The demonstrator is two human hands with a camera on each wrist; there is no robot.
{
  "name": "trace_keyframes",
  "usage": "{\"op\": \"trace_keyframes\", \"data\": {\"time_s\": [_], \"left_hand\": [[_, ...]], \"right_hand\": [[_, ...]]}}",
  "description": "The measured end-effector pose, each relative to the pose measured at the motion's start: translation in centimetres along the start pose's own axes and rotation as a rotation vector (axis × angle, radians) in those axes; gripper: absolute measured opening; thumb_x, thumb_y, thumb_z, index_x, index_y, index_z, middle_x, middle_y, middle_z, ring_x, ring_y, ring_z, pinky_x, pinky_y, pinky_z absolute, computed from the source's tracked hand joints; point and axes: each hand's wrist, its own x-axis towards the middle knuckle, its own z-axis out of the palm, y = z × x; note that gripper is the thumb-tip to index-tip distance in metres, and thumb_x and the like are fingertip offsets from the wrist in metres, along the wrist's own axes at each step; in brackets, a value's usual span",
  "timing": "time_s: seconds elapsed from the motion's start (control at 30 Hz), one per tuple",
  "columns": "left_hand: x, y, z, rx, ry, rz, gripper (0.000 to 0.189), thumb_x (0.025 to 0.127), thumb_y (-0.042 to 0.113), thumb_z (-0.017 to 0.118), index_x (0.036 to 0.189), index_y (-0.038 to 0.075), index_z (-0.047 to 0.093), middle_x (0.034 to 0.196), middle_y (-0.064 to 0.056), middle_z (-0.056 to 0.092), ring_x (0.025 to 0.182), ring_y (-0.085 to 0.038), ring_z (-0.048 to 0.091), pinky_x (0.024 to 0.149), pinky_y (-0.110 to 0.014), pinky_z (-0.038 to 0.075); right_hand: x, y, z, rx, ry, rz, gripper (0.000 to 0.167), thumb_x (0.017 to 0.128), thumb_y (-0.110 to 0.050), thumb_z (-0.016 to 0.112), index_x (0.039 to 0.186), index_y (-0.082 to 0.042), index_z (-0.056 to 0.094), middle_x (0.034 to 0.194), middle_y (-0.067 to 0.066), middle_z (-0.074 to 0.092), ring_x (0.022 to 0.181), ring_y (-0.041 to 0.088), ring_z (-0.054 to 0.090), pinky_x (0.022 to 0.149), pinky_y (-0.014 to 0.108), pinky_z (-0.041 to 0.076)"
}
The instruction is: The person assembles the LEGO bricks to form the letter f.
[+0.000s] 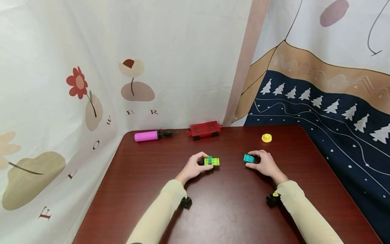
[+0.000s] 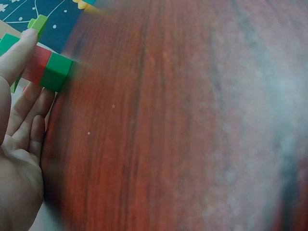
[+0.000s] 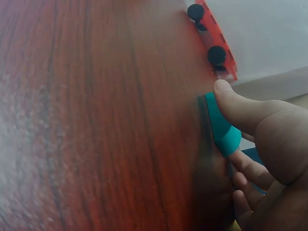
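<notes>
Datum: the red wagon (image 1: 205, 130). I have the left hand (image 1: 192, 168) partly closed, thumb and fingers pinching the brick stack (image 1: 215, 162), on the near side of the wagon and slightly right of its middle. I have the right hand (image 1: 267, 165) partly closed, thumb and fingers pinching the teal block (image 1: 248, 158), nearer me than the wagon and to its right. Stack and block are apart.

Handling: grip both pieces by their sides, leaving the studs uncovered. Hold the teal block level; its underside looks curved and would probably rock if released. Use light, even pressure; a hard sideways push on the small upper green brick (image 1: 210, 160) could loosen it.

Limits: the red brick (image 2: 36, 67) within the stack shows only in the left wrist view, partly behind a finger. Fingers cover part of the teal block. I cannot tell whether either piece touches the table (image 1: 225, 210). The yellow piece (image 1: 266, 138), right of the wagon, is too small to identify.
</notes>
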Motion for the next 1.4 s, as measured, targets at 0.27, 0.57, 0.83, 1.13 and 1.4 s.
{"op": "trace_keyframes", "data": {"time_s": [0.27,0.57,0.83,1.13,1.4], "left_hand": [[-0.1,0.1,-0.1,-0.004,-0.006,-0.01,0.035,0.088,0.022,0.088,0.118,0.018,0.071,0.109,-0.001,0.073,0.096,-0.016,0.067,0.083,-0.031,0.055],[0.0,-0.1,-0.1,0.003,-0.008,-0.013,0.034,0.089,0.022,0.088,0.118,0.018,0.071,0.114,-0.001,0.072,0.099,-0.016,0.067,0.086,-0.032,0.055],[0.0,0.0,-0.1,0.011,-0.004,-0.009,0.035,0.088,0.022,0.088,0.118,0.018,0.071,0.114,-0.001,0.073,0.1,-0.016,0.067,0.086,-0.032,0.055],[-0.1,0.1,0.0,-0.001,-0.007,-0.008,0.033,0.088,0.023,0.088,0.117,0.018,0.071,0.114,0.0,0.073,0.1,-0.016,0.067,0.088,-0.034,0.055],[-0.1,0.1,0.0,-0.002,-0.007,-0.018,0.032,0.089,0.022,0.087,0.117,0.019,0.071,0.114,0.0,0.073,0.101,-0.017,0.067,0.088,-0.034,0.055]], "right_hand": [[0.3,0.2,0.7,-0.028,0.036,-0.039,0.048,0.086,-0.023,0.089,0.128,-0.005,0.074,0.126,0.021,0.067,0.116,0.04,0.055,0.1,0.059,0.039],[0.7,0.0,1.0,-0.025,0.059,-0.045,0.038,0.089,-0.02,0.086,0.122,-0.003,0.076,0.119,0.019,0.071,0.108,0.036,0.06,0.093,0.054,0.047],[1.5,-1.3,0.6,0.08,-0.004,0.0,0.039,0.093,-0.024,0.083,0.126,-0.006,0.073,0.118,0.013,0.074,0.099,0.027,0.064,0.088,0.045,0.054],[2.4,-3.4,1.6,0.128,-0.014,-0.052,0.041,0.094,-0.026,0.083,0.13,-0.01,0.073,0.125,0.013,0.071,0.106,0.029,0.061,0.09,0.045,0.052],[3.5,-5.9,2.7,0.181,-0.044,-0.097,0.042,0.096,-0.026,0.08,0.134,-0.011,0.071,0.13,0.013,0.069,0.11,0.029,0.06,0.092,0.044,0.052]]}}
